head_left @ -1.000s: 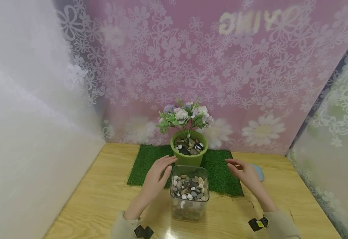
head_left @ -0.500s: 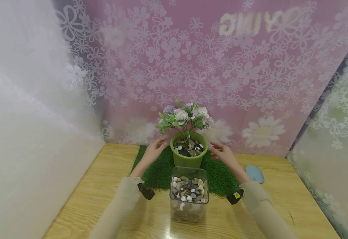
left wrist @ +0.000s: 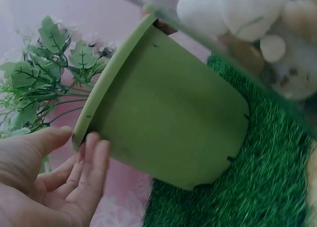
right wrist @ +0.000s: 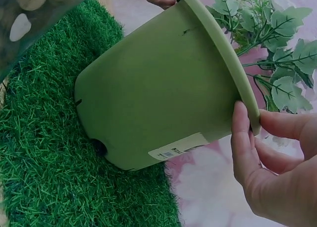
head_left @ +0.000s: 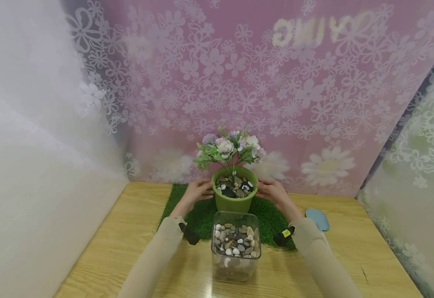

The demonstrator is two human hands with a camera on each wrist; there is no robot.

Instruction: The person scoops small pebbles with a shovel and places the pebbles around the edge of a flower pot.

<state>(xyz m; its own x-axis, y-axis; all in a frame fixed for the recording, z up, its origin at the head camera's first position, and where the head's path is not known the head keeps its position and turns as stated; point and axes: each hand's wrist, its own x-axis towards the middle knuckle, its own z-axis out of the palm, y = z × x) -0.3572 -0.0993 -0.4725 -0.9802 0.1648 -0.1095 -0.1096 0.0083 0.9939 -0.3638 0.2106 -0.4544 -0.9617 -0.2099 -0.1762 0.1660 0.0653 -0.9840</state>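
A green flowerpot (head_left: 233, 203) stands on a mat of artificial turf (head_left: 198, 217), filled with pebbles and bearing a bunch of artificial flowers (head_left: 226, 147). At its left side, my left hand (head_left: 196, 192) holds the rim, thumb above and fingers tucked beneath in the left wrist view. On the opposite side my right hand (head_left: 274, 193) pinches the rim between thumb and fingers, near a white label (right wrist: 179, 146) on the pot's wall. Directly in front of the pot is a clear square container (head_left: 235, 269) of mixed pebbles (head_left: 235, 240).
To the right lies a light blue flat object (head_left: 317, 218), partly behind the right sleeve. Pink floral cloth (head_left: 217, 82) closes off the back of the wooden table (head_left: 105, 240). Pale panels flank both sides.
Both hands have moved forward and inward, from beside the pebble container to the flowerpot's rim, and now hold it from either side. The pot and container show no clear shift on the table.
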